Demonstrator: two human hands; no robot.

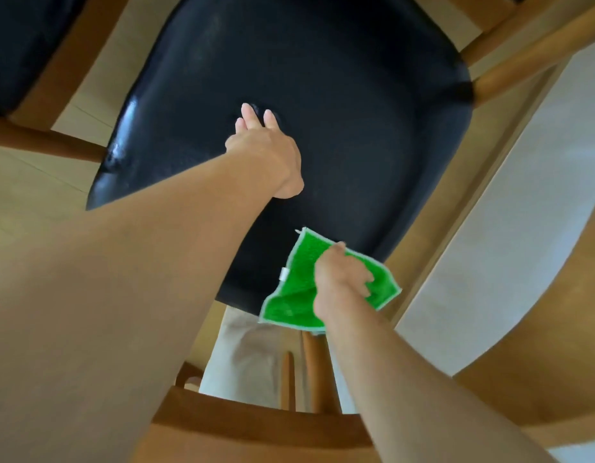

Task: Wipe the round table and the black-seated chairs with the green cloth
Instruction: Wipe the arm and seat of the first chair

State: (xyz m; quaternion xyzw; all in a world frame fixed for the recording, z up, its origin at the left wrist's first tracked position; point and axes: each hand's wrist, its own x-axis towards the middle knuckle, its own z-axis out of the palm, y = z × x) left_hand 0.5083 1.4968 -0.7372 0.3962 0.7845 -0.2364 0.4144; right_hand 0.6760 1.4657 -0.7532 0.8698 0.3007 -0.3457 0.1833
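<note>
The left hand (266,152) is reaching over the black seat (339,111), fingers stretched out and holding nothing, fingertips touching or just above the cushion (hard to tell which). The right hand (339,279) is gripping the green cloth (296,295) bunched in closed fingers, hanging at the seat's near edge. A second chair (19,45) is showing top left.

Pale wood-plank floor (29,182), pale beige trousers (246,355) low in the middle of the view
</note>
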